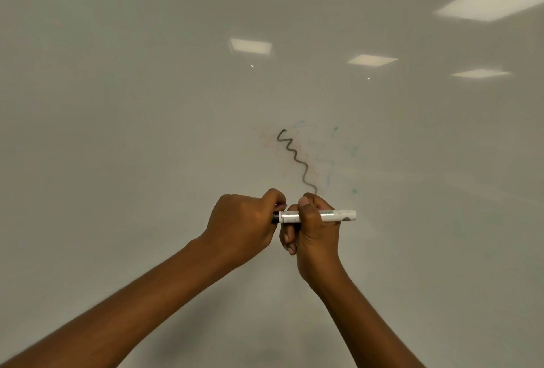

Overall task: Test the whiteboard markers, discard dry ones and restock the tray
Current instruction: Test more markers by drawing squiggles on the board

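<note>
Marker point(338, 215), white cylinder, clamped by fingers of right hand point(316, 230); left hand point(241, 222) fingers pinch black cap point(275, 217).

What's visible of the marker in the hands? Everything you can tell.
The marker has a white, plastic-looking barrel with faint grey print and a rounded white end that sticks out to the right. It lies about level in front of the whiteboard. The right hand is wrapped round the middle of the barrel. The left hand grips its black end, likely the cap. Whether the cap is fully seated cannot be told, and the tip is hidden.
</note>
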`<state>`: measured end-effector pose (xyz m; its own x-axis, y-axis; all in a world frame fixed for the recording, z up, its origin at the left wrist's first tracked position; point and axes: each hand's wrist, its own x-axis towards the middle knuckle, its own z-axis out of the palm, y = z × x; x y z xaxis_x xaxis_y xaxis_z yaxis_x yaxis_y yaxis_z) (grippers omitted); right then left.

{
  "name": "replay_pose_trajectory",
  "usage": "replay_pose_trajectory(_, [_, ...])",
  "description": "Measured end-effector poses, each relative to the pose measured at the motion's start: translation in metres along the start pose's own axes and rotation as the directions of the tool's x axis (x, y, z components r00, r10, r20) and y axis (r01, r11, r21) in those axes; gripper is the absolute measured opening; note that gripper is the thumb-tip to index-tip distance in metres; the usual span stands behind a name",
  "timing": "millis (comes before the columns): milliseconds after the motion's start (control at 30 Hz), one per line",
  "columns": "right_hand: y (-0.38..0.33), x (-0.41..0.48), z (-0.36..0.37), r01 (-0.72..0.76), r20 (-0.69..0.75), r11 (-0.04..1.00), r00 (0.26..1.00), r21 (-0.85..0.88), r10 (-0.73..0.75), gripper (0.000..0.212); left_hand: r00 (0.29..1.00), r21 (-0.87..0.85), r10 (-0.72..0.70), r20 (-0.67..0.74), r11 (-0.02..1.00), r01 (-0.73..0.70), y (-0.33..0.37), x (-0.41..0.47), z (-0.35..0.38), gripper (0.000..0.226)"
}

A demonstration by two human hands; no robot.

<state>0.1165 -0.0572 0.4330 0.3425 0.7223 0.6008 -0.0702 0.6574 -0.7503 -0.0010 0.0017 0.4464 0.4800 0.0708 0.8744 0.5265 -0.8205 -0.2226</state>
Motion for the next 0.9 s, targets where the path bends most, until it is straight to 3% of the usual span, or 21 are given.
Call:
replay_pose_trajectory(133, [0.014,-0.007,-0.011,0.001,0.202,0.985,0.979,-0.172,0.035,0.027,0.996,0.009,-0.088,0.016,0.996,0.088,-0.014,-0.034,0.002,0.024])
replay_pose_trajectory(233, [0.021,-0.009,-0.02,0.004,0.159,0.985,0.987,-0.171,0.024,0.038,0.991,0.05,-0.127,0.028,0.991,0.126,-0.037,-0.064,0.007,0.027])
replay_pose_trajectory(300, [0.029,-0.01,-0.023,0.034,0.135,0.954,0.991,-0.297,0.006,0.033,0.985,0.127,-0.163,0.051,0.98,0.155,-0.051,-0.081,0.009,0.029])
replay_pose_trajectory(367, [0.042,-0.012,-0.026,0.145,0.23,0.859,0.973,-0.491,-0.033,0.033,0.976,0.212,-0.202,0.078,0.96,0.182,-0.06,-0.095,0.012,0.034])
replay_pose_trajectory(467, [0.066,-0.019,-0.025,0.389,0.458,0.625,0.887,-0.676,-0.057,0.039,0.965,0.282,-0.239,0.108,0.938,0.201,-0.064,-0.12,0.02,0.044])
replay_pose_trajectory(533, [0.082,-0.022,-0.02,0.502,0.561,0.509,0.827,-0.699,-0.045,0.038,0.959,0.293,-0.254,0.128,0.933,0.208,-0.065,-0.135,0.025,0.054])
replay_pose_trajectory(700, [0.128,-0.038,-0.005,0.638,0.681,0.436,0.728,-0.635,-0.074,0.04,0.903,0.374,-0.365,0.228,0.889,0.265,-0.067,-0.173,0.026,0.057])
replay_pose_trajectory(767, [0.149,-0.05,0.003,0.636,0.683,0.463,0.725,-0.617,-0.086,0.031,0.869,0.401,-0.405,0.285,0.874,0.276,-0.068,-0.196,0.021,0.051])
replay_pose_trajectory(900, [0.195,-0.085,0.021,0.418,0.607,0.698,0.794,-0.581,0.029,0.027,0.769,0.464,-0.513,0.381,0.825,0.321,-0.071,-0.24,0.006,0.047])
